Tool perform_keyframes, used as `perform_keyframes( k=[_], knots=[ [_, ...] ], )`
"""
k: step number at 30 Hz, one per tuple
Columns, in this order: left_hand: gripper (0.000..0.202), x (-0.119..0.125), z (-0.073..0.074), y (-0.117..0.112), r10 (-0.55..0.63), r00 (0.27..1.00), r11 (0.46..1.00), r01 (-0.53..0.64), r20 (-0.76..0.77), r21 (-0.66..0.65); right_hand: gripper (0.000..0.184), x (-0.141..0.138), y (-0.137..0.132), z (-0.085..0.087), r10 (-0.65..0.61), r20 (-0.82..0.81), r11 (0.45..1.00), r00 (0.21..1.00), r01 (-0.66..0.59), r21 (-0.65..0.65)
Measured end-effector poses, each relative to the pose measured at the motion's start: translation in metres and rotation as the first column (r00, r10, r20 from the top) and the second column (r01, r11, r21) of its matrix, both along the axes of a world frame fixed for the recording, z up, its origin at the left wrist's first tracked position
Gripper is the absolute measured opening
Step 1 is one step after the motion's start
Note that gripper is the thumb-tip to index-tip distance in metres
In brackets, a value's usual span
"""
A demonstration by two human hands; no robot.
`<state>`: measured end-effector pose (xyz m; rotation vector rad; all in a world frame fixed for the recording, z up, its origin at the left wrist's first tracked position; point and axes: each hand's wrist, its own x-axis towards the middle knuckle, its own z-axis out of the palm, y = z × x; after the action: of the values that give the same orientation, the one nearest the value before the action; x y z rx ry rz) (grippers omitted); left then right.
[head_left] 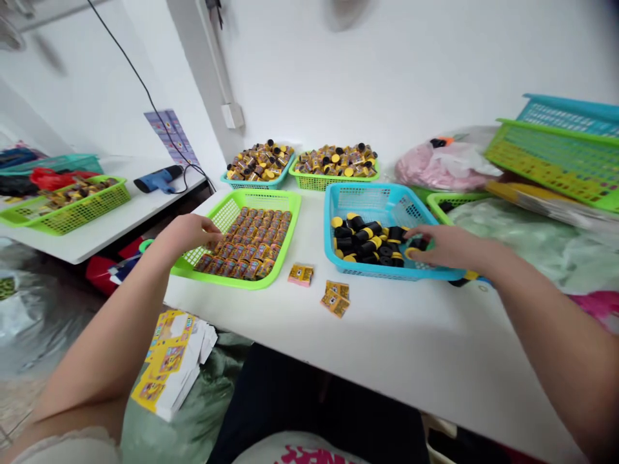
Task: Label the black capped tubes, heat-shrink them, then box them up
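Note:
My left hand [189, 233] reaches into a green basket [285, 212] at its left side, fingers curled down beside rows of small yellow-printed packets [251, 241]; whether it holds one is hidden. My right hand [447, 248] lies in a blue basket [372, 196], fingers closed round one of the black and yellow rolls [367, 238] at its right end. Between the baskets, on the white table [387, 335], lie a single small yellow packet [300, 274] and a pair of packets [335, 298].
At the back stand a blue basket [260, 162] and a green basket [336, 164], both full of rolls. Stacked baskets [561, 151] and plastic bags [445, 164] fill the right. A side table holds a green basket [68, 203] and a blue heat gun [157, 179]. Printed cartons [169, 361] lie low left.

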<state>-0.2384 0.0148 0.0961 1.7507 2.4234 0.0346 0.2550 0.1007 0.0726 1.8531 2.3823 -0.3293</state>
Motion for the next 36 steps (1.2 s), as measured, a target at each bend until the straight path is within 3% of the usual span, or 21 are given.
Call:
perform_keyframes(
  k=[2, 3, 5, 7, 9, 11, 12, 13, 14, 15, 16, 17, 19, 22, 24, 27, 30, 34, 36],
  knots=[
    [0.032, -0.007, -0.008, 0.005, -0.026, 1.000, 0.997, 0.027, 0.002, -0.075, 0.039, 0.008, -0.017, 0.004, 0.005, -0.243, 0.998, 0.970, 0.010, 0.061],
    [0.031, -0.009, -0.011, 0.008, -0.042, 0.999, 0.994, 0.043, 0.017, -0.096, 0.037, 0.010, -0.025, 0.003, 0.021, -0.408, 0.997, 0.913, 0.012, 0.077],
    [0.031, -0.010, -0.012, 0.011, -0.066, 0.997, 0.991, 0.070, 0.038, -0.117, 0.034, 0.009, -0.041, -0.003, 0.048, -0.705, 0.997, 0.708, 0.005, 0.072],
    [0.035, -0.005, -0.010, 0.009, -0.068, 0.997, 0.992, 0.070, 0.026, -0.101, 0.035, 0.004, -0.052, -0.014, 0.048, -0.853, 0.996, 0.520, 0.035, 0.077],
    [0.041, 0.013, -0.006, 0.001, -0.050, 0.998, 0.999, 0.050, -0.026, -0.012, 0.035, -0.001, -0.058, -0.026, 0.085, -0.909, 0.979, 0.409, 0.133, 0.152],
    [0.040, 0.045, -0.006, -0.015, -0.080, 0.993, 0.964, 0.098, -0.081, 0.248, 0.034, -0.004, -0.060, -0.036, 0.172, -0.904, 0.943, 0.390, 0.200, 0.266],
    [0.038, 0.066, -0.008, -0.025, -0.159, 0.981, 0.866, 0.193, -0.111, 0.462, 0.033, -0.005, -0.062, -0.040, 0.204, -0.893, 0.936, 0.401, 0.186, 0.297],
    [0.034, 0.089, -0.014, -0.035, -0.291, 0.946, 0.710, 0.316, -0.147, 0.630, 0.034, -0.004, -0.063, -0.043, 0.219, -0.884, 0.942, 0.412, 0.146, 0.302],
    [0.031, 0.114, -0.022, -0.044, -0.501, 0.838, 0.557, 0.505, -0.218, 0.660, 0.035, -0.003, -0.065, -0.045, 0.220, -0.882, 0.953, 0.418, 0.099, 0.285],
    [0.030, 0.138, -0.033, -0.052, -0.724, 0.637, 0.429, 0.717, -0.265, 0.549, 0.037, -0.002, -0.067, -0.046, 0.212, -0.885, 0.964, 0.414, 0.060, 0.259],
    [0.032, 0.160, -0.047, -0.059, -0.854, 0.451, 0.331, 0.855, -0.259, 0.399, 0.039, -0.001, -0.069, -0.047, 0.202, -0.893, 0.971, 0.403, 0.034, 0.235],
    [0.034, 0.180, -0.062, -0.066, -0.887, 0.392, 0.325, 0.905, -0.242, 0.276, 0.040, 0.000, -0.070, -0.048, 0.200, -0.900, 0.974, 0.388, 0.021, 0.225],
    [0.036, 0.208, -0.094, -0.078, -0.880, 0.413, 0.390, 0.910, -0.235, 0.138, 0.039, 0.002, -0.073, -0.049, 0.216, -0.905, 0.971, 0.368, 0.016, 0.239],
    [0.054, 0.221, -0.131, -0.103, -0.863, 0.443, 0.435, 0.896, -0.242, 0.092, 0.039, 0.003, -0.075, -0.051, 0.226, -0.909, 0.971, 0.350, -0.003, 0.240],
    [0.056, 0.216, -0.141, -0.125, -0.853, 0.424, 0.408, 0.905, -0.302, 0.119, 0.039, 0.002, -0.076, -0.051, 0.228, -0.907, 0.971, 0.355, -0.019, 0.237],
    [0.040, 0.205, -0.133, -0.152, -0.873, 0.327, 0.305, 0.945, -0.363, 0.118, 0.035, -0.001, -0.078, -0.051, 0.240, -0.902, 0.970, 0.360, -0.045, 0.240],
    [0.040, 0.200, -0.111, -0.158, -0.932, 0.262, 0.248, 0.965, -0.251, 0.088, 0.033, -0.004, -0.081, -0.052, 0.242, -0.899, 0.970, 0.366, -0.082, 0.228],
    [0.043, 0.206, -0.090, -0.123, -0.913, 0.315, 0.255, 0.936, -0.259, 0.241, 0.032, -0.008, -0.083, -0.052, 0.263, -0.874, 0.965, 0.410, -0.124, 0.232],
    [0.042, 0.213, -0.086, -0.095, -0.880, 0.393, 0.326, 0.908, -0.268, 0.262, 0.031, -0.010, -0.084, -0.052, 0.272, -0.873, 0.962, 0.405, -0.132, 0.239]
  ],
)
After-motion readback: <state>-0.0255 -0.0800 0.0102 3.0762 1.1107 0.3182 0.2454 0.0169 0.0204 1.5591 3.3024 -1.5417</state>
